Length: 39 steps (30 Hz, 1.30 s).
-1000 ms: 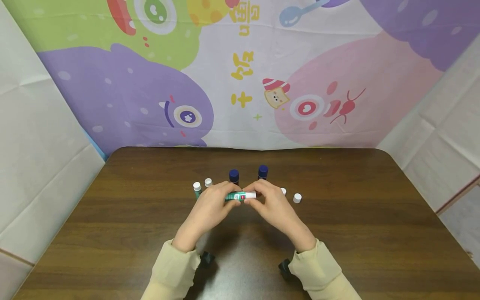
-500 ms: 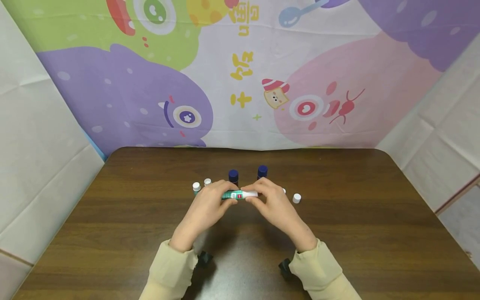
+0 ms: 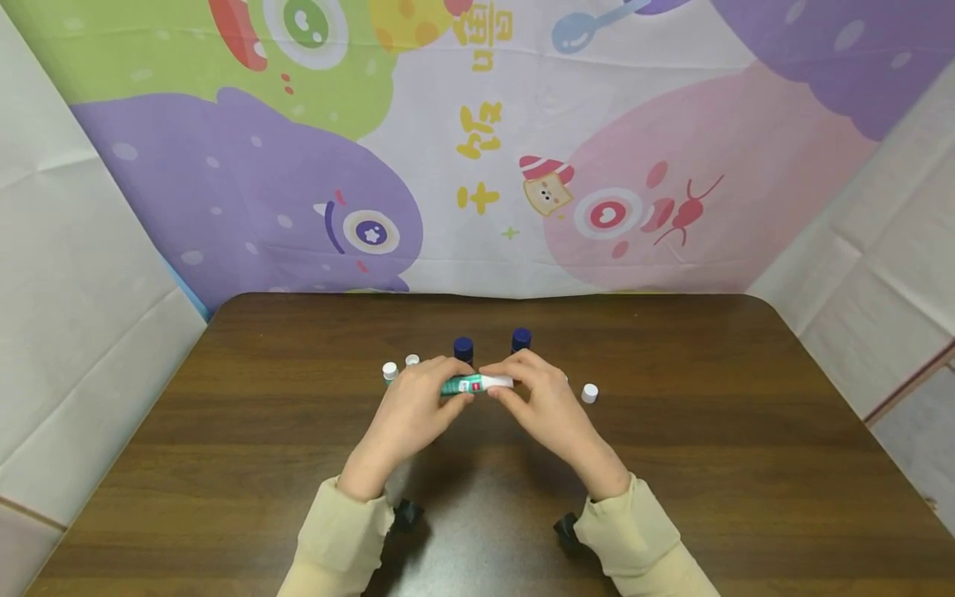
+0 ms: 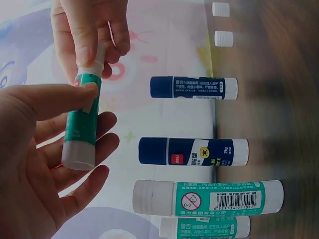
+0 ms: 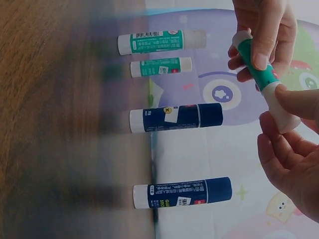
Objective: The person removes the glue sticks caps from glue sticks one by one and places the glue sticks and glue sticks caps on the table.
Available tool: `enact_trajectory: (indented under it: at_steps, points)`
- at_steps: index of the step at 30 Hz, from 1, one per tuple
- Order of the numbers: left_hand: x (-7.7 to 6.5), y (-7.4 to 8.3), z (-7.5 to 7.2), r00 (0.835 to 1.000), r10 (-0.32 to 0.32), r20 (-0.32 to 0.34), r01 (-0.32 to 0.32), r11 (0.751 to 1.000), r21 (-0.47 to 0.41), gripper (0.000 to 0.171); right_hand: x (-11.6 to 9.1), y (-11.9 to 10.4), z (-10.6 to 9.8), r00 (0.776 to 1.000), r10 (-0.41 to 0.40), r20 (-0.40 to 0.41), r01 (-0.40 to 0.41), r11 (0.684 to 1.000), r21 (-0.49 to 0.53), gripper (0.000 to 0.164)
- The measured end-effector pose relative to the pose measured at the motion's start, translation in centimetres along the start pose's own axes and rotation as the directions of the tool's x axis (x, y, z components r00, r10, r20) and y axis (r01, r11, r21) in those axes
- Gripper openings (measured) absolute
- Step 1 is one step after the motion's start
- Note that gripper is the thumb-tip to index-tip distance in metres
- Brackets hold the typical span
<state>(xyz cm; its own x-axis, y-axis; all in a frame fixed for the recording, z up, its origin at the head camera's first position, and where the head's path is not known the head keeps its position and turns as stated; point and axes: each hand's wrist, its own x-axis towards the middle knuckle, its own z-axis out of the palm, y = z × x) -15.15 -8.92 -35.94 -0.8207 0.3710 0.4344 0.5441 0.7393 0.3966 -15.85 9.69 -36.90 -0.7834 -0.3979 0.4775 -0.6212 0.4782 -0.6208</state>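
A green glue stick (image 3: 462, 385) with a white cap (image 3: 498, 381) is held level above the table between both hands. My left hand (image 3: 414, 406) grips its green body between thumb and fingers. My right hand (image 3: 548, 406) pinches the white cap end, which shows best in the right wrist view as a white cap end (image 5: 281, 112). Behind the hands two navy glue sticks, one navy stick (image 4: 192, 152) and another navy stick (image 4: 192, 87), stand upright. Farther left stand a larger green glue stick (image 5: 162, 41) and a smaller green one (image 5: 161, 66).
On the right of the table lies a small white cap (image 3: 590, 393); a second white cap (image 4: 224, 39) beside it is mostly hidden by my right hand in the head view. The brown table (image 3: 298, 464) ends at a printed cloth backdrop (image 3: 477, 249).
My left hand has shifted slightly left with the green body, and the hands are a little farther apart. More of the white end shows. The standing glue sticks have stayed put.
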Motion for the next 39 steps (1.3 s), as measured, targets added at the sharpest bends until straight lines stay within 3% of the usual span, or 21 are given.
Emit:
enact_trajectory:
  at_steps: [12,24,35,39]
  points:
    - [0.1,-0.5,-0.2,0.997,0.016,-0.079,-0.013,0.999,0.039,0.017,0.3,0.0,-0.5,1.000,-0.006,0.002,0.006,1.000,-0.015,0.027]
    - [0.1,-1.3,-1.0,0.985,-0.104,-0.136,0.107,0.994,0.012,0.019,0.1,1.2,-1.2,0.996,0.070,-0.064,-0.078,0.988,-0.133,0.022]
    - [-0.1,-1.9,-1.6,0.964,-0.204,-0.168,0.202,0.979,-0.030,0.023,0.2,2.0,-1.5,0.985,0.114,-0.126,-0.135,0.976,-0.170,0.022]
    - [-0.3,-2.3,-1.9,0.949,-0.242,-0.204,0.235,0.970,-0.057,0.022,0.1,2.2,-1.4,0.982,0.134,-0.135,-0.157,0.971,-0.182,0.022]
